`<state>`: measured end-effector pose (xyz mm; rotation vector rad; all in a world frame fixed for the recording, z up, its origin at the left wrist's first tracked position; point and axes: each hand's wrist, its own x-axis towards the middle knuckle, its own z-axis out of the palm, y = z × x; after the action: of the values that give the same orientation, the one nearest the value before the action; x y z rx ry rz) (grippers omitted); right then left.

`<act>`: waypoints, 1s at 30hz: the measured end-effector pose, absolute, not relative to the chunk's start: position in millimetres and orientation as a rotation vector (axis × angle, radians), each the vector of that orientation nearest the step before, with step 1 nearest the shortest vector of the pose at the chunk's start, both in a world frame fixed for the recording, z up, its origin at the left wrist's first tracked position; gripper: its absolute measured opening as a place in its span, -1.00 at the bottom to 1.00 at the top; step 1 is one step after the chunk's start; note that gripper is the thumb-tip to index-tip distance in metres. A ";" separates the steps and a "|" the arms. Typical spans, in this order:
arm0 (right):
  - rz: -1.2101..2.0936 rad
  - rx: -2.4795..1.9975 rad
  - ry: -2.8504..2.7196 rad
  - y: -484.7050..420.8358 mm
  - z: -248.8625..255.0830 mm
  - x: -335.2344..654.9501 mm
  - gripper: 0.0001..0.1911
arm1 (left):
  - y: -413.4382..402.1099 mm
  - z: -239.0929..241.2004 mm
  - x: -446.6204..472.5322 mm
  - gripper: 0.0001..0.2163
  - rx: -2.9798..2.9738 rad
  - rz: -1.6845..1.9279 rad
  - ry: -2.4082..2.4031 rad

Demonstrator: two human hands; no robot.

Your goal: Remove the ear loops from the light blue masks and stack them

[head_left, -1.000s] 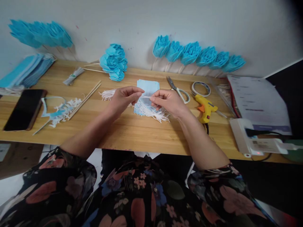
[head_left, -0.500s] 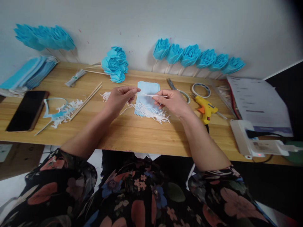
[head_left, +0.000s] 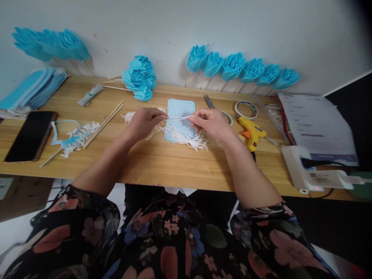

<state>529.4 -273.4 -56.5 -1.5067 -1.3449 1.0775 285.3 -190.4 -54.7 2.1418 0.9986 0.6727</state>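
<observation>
My left hand (head_left: 144, 122) and my right hand (head_left: 211, 123) both pinch a thin white elastic string (head_left: 179, 117), stretched level between them a little above the wooden table (head_left: 162, 159). Below the string lies a stack of light blue mask pieces (head_left: 180, 112). A heap of loose white strings (head_left: 186, 137) rests on the front of that stack. A smaller bunch of white strings (head_left: 128, 115) lies just left of my left hand.
Scissors (head_left: 209, 102), a tape roll (head_left: 246, 109) and a yellow glue gun (head_left: 251, 132) lie to the right. Blue mask flowers (head_left: 241, 68) lean along the wall. A phone (head_left: 30, 135), wooden sticks (head_left: 104, 121), cut scraps (head_left: 74, 136) and stacked masks (head_left: 31, 89) sit left; papers (head_left: 315, 124) and a power strip (head_left: 310, 174) right.
My hands drew apart from a close pinch and pulled one white string taut between them; since half a second ago they have sunk slightly toward the blue stack.
</observation>
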 end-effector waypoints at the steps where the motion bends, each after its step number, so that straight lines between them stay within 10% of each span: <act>1: 1.051 -1.524 -1.371 -273.2 -58.1 530.1 -0.79 | -189.5 -55.5 285.0 -0.77 2.166 0.673 0.999; 11: 1.057 -1.296 -1.465 -262.6 -45.1 510.4 -0.52 | -197.0 -56.9 293.2 -0.78 2.267 0.787 0.883; 30: 0.800 -1.418 -1.796 -184.5 -44.3 474.5 -0.85 | -147.7 -47.2 228.8 -0.79 2.264 0.809 1.198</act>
<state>474.5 -184.5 -44.3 -1.4181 -1.7958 0.7999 228.8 -147.7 -47.2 2.2640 1.1985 0.8085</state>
